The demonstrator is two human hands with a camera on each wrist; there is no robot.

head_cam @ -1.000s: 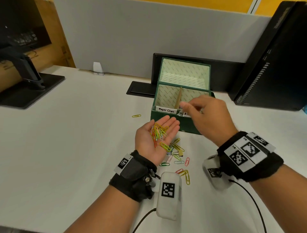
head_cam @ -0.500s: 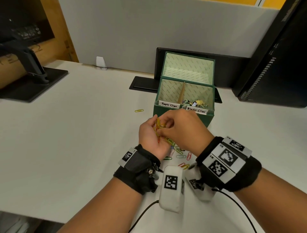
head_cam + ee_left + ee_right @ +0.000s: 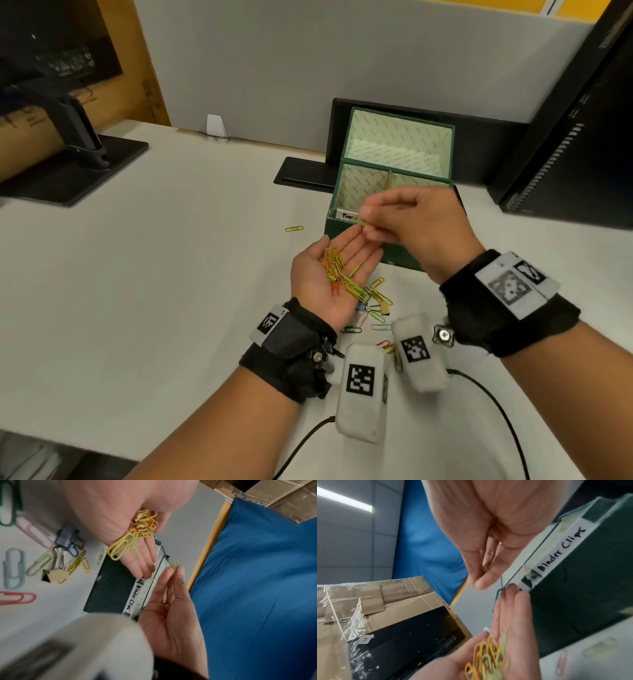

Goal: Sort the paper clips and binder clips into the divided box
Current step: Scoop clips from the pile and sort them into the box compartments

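The step in hand looks like feeding paper clips one at a time into the box: the left hand [image 3: 329, 274] lies palm up and flat, fingers straight, cradling a loose heap of paper clips [image 3: 337, 270] just in front of the green divided box [image 3: 356, 236], while the right hand [image 3: 414, 226] hovers over the box's near rim with thumb and forefinger pinched on 1 yellow paper clip [image 3: 175, 565]. That clip hangs close to the label reading "Pap…" (the other label, seen from the wrists, reads "Binder Clips"), so the next move probably calls for carrying it a little further over the left compartment and letting go, clear of the divider [image 3: 388, 180]. More work remains: a scatter of clips [image 3: 375, 301] lies on the bench under and beside the left wrist, with at least 2 binder clips, a blue one [image 3: 67, 537] and a pale one [image 3: 56, 575], mixed in, and 1 stray clip [image 3: 294, 228] sits left of the box. The bench [image 3: 154, 274] is white; a monitor stand [image 3: 73, 150] occupies its far left corner, a dark monitor [image 3: 575, 144] its far right, and a grey partition [image 3: 291, 68] runs along the back edge.
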